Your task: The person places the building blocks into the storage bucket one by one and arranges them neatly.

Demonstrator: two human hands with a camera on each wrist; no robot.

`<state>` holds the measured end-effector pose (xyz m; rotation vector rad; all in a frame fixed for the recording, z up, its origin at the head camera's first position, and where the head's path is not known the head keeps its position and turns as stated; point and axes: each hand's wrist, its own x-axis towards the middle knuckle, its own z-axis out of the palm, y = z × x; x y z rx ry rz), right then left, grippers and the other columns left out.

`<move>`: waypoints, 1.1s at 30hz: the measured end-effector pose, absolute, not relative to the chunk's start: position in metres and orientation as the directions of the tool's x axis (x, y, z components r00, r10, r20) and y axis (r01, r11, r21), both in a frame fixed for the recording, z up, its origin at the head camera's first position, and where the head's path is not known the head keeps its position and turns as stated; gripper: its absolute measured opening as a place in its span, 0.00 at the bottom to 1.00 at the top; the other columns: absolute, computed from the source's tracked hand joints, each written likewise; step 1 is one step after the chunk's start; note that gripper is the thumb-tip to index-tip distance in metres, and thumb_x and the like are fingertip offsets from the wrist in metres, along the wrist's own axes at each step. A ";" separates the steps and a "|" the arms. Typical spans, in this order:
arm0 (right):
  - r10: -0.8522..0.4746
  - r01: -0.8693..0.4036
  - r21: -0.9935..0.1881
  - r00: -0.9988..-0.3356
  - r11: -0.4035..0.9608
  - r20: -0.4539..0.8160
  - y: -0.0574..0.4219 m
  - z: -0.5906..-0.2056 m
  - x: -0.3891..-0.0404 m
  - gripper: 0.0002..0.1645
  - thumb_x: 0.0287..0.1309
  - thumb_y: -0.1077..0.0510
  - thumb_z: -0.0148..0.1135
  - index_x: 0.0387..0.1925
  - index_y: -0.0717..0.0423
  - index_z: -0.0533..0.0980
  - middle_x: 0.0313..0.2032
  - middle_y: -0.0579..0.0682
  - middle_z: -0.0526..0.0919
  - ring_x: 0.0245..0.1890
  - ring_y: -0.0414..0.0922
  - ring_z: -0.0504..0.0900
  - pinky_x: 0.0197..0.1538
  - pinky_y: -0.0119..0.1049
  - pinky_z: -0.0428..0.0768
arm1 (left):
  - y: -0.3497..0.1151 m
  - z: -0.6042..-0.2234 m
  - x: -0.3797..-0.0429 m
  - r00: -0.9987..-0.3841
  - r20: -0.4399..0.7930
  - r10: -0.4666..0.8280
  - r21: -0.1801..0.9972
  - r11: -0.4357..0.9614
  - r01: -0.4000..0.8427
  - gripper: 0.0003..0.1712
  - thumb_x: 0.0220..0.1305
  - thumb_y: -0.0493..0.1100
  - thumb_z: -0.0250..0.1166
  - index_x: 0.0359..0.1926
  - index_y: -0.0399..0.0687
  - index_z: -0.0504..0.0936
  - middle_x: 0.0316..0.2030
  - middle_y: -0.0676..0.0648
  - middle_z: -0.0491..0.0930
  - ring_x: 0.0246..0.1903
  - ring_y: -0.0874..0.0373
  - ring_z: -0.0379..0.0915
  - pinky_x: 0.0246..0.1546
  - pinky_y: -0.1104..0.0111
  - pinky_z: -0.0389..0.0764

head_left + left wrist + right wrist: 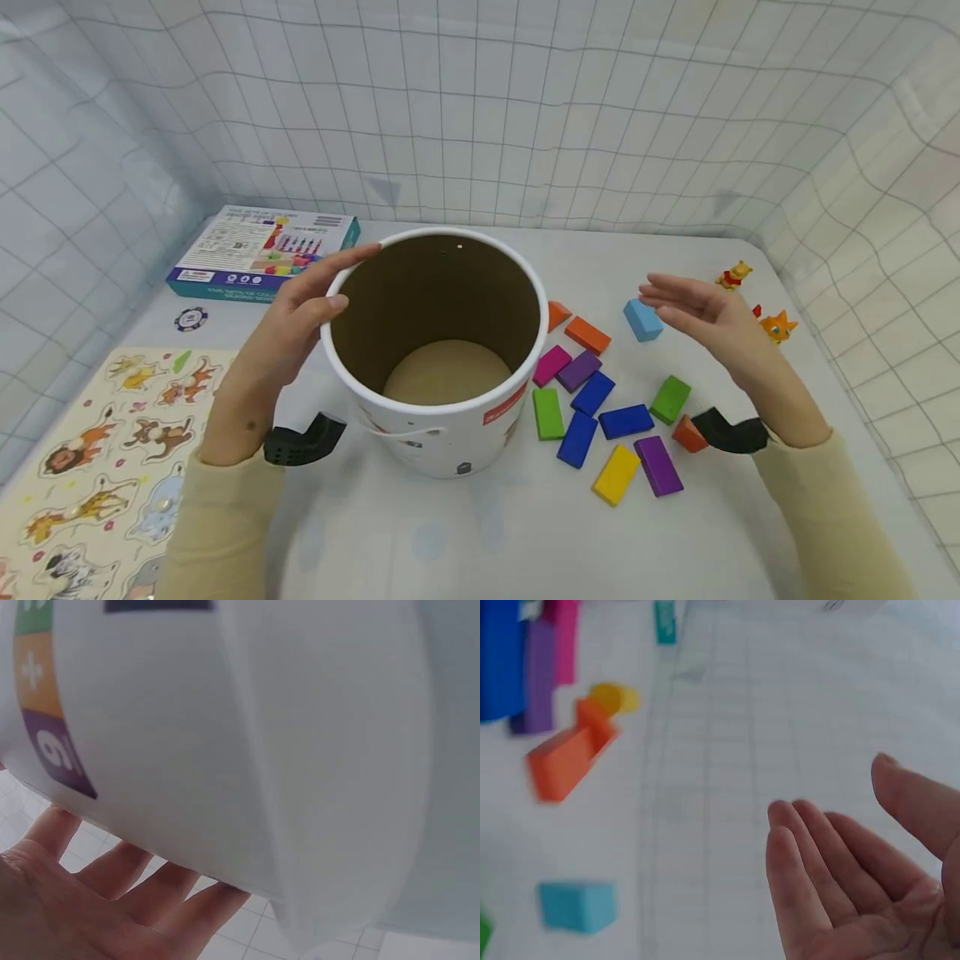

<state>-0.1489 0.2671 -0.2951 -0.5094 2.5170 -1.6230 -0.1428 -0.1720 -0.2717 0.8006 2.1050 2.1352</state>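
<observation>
Contact shows on one side only: the left hand point(292, 317) rests at the near-left rim of the white bucket point(480, 433), its fingers straight and spread against the outer wall, its thumb tip reaching the lip. The right hand point(701, 312) is held above the table with nothing in it, fingers extended, thumb apart from them.

The key relation lies under that free hand. The light blue block point(642, 321) sits just below its fingertips on the bucket side, well within its reach and far from the left hand, with the bucket between. The block's long axis seems to run roughly toward the person, though its foreshortening makes that uncertain. The bucket stands upright, mouth up, to the left of the right hand; the loose coloured blocks point(592, 393) lie between the two.

Beyond the left hand is a flat box point(258, 246); left of its wrist, a puzzle board point(131, 472).

How firmly the thumb bears on the rim cannot be told. The bucket cuts off one orange block point(557, 314); a black wrist mount point(727, 433) partly covers another. A yellow piece point(606, 697) shows only as a blur in the right wrist view.
</observation>
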 end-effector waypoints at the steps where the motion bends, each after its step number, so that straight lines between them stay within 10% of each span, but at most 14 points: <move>1: -0.339 -0.199 -0.891 -0.939 0.407 0.055 0.283 -0.308 -0.148 0.25 0.61 0.58 0.50 0.60 0.55 0.64 0.53 0.52 0.74 0.51 0.37 0.74 0.49 0.23 0.70 | -0.172 -0.272 -0.144 -0.866 0.332 0.373 0.942 -0.084 0.325 0.26 0.58 0.34 0.45 0.60 0.46 0.67 0.59 0.45 0.65 0.58 0.50 0.56 0.52 0.65 0.64; 14: -0.642 -0.232 -0.849 -0.751 0.475 -0.153 0.361 -0.397 -0.141 0.28 0.57 0.64 0.53 0.61 0.57 0.63 0.64 0.61 0.54 0.63 0.26 0.49 0.54 0.18 0.59 | -0.173 -0.276 -0.148 -0.873 0.321 0.367 0.947 -0.127 0.294 0.26 0.59 0.37 0.46 0.60 0.47 0.67 0.57 0.44 0.66 0.54 0.48 0.61 0.47 0.64 0.70; 26: -0.480 -0.345 -0.603 -0.874 0.720 -0.073 0.355 -0.397 -0.140 0.24 0.50 0.50 0.62 0.52 0.44 0.73 0.58 0.51 0.69 0.54 0.21 0.60 0.51 0.22 0.67 | -0.175 -0.278 -0.149 -0.873 0.310 0.377 0.951 -0.114 0.289 0.27 0.59 0.40 0.48 0.61 0.47 0.65 0.57 0.44 0.65 0.53 0.47 0.62 0.45 0.63 0.72; 33: -0.370 -0.206 -0.725 -0.926 0.658 -0.072 0.358 -0.392 -0.137 0.24 0.51 0.54 0.61 0.51 0.54 0.72 0.48 0.45 0.76 0.45 0.27 0.72 0.44 0.19 0.71 | -0.175 -0.277 -0.149 -0.865 0.315 0.392 0.949 -0.121 0.290 0.26 0.59 0.40 0.47 0.61 0.49 0.66 0.58 0.44 0.65 0.54 0.47 0.61 0.47 0.61 0.69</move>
